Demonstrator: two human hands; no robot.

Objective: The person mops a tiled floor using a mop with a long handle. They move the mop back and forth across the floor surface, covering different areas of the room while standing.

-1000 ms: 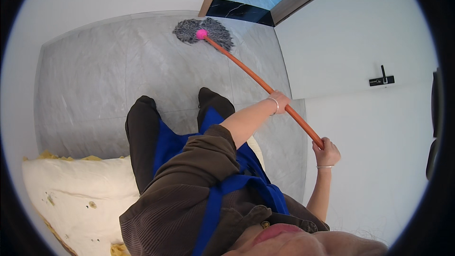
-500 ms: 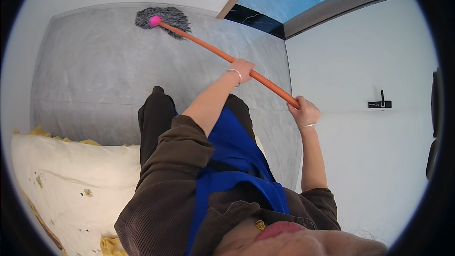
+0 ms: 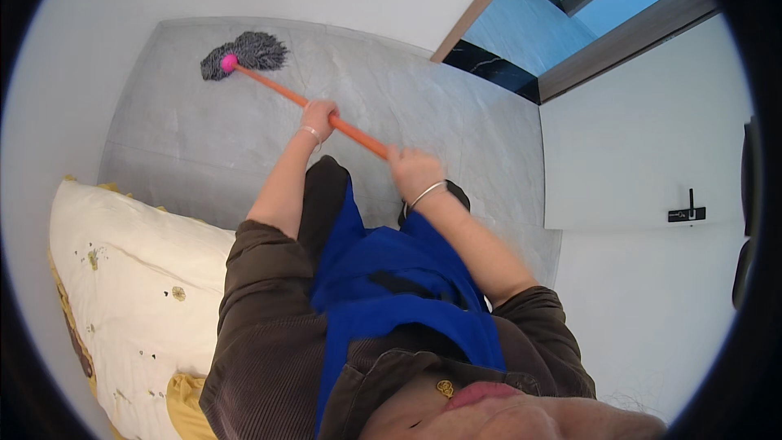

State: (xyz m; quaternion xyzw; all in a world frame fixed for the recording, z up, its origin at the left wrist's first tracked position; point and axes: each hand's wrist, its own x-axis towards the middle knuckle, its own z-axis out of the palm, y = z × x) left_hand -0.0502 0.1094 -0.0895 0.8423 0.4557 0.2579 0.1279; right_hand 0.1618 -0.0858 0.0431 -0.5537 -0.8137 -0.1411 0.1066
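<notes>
A mop with an orange pole (image 3: 358,138) slants from my body toward the far left. Its shaggy grey head (image 3: 262,50), joined by a pink round connector, lies spread on the grey tiled floor (image 3: 195,114). My left hand (image 3: 320,116) is wrapped round the middle of the pole. At the pole's near end, my right hand (image 3: 415,173) grips it, slightly blurred, and hides the tip. Each wrist wears a bracelet.
A bed with a cream, yellow-edged cover (image 3: 147,269) stands at the near left. White walls border the floor. At the far right is a doorway with a black threshold (image 3: 494,70); a white door with a black handle (image 3: 687,214) is on the right.
Both hands have moved left with the mop, the right one coming in toward my body. The mop head has shifted left along the floor and its strands now trail to the right.
</notes>
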